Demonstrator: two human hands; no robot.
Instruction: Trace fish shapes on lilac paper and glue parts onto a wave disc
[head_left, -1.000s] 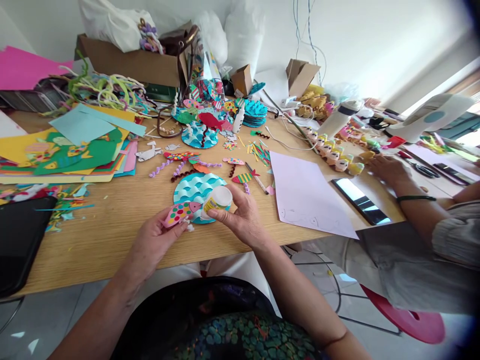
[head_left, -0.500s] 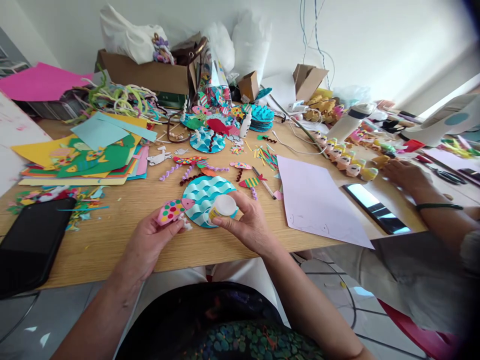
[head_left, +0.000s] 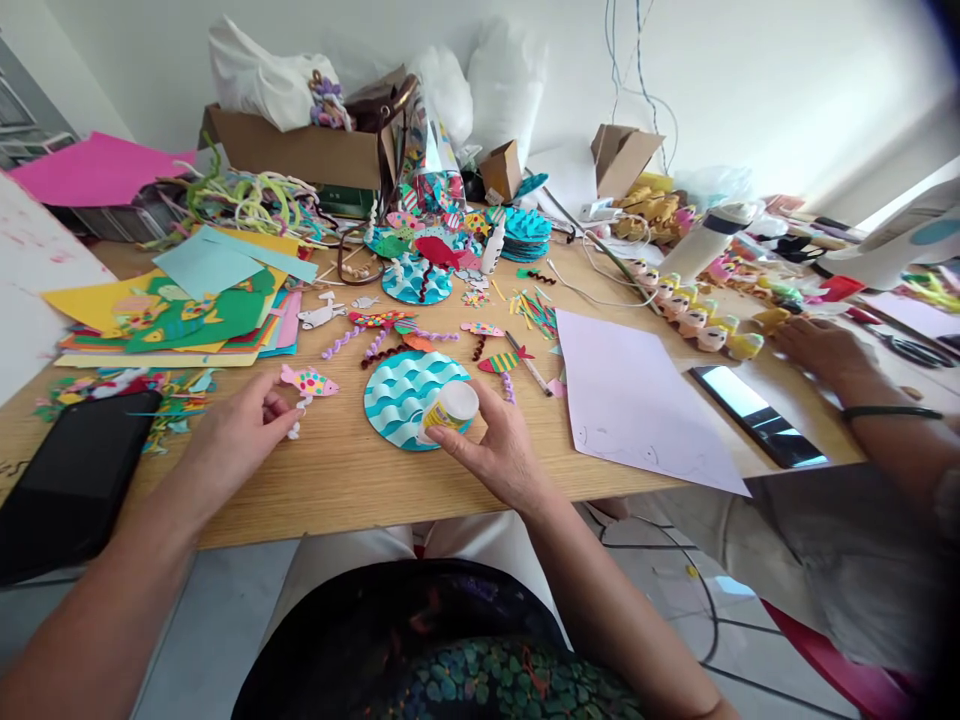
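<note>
My left hand (head_left: 251, 415) has its fingers curled in a pinch at a pink paper fish (head_left: 311, 381) with coloured dots. A white curled stem (head_left: 294, 430) hangs below the fish, by my fingertips. In my right hand (head_left: 504, 445) is a small white bottle (head_left: 452, 406) with a yellow label, tilted with its flat round end up. Under it lies a round blue disc (head_left: 394, 385) covered in wavy pale paper strips. The bottle's lower end is partly hidden by my fingers. Beyond the disc lie a green striped paper fish (head_left: 501, 363) and several others with curly stems.
Stacked coloured paper (head_left: 187, 300), paper scraps (head_left: 176, 430) and a black phone (head_left: 71, 470) are on the left. To the right are a lilac sheet (head_left: 645, 400), another phone (head_left: 757, 415) and another person's hand (head_left: 821, 350). A cardboard box (head_left: 292, 150) stands at the back.
My left hand has moved left with the pink fish, from beside the disc toward the scraps. My right hand keeps the bottle over the disc, its tilt slightly changed.
</note>
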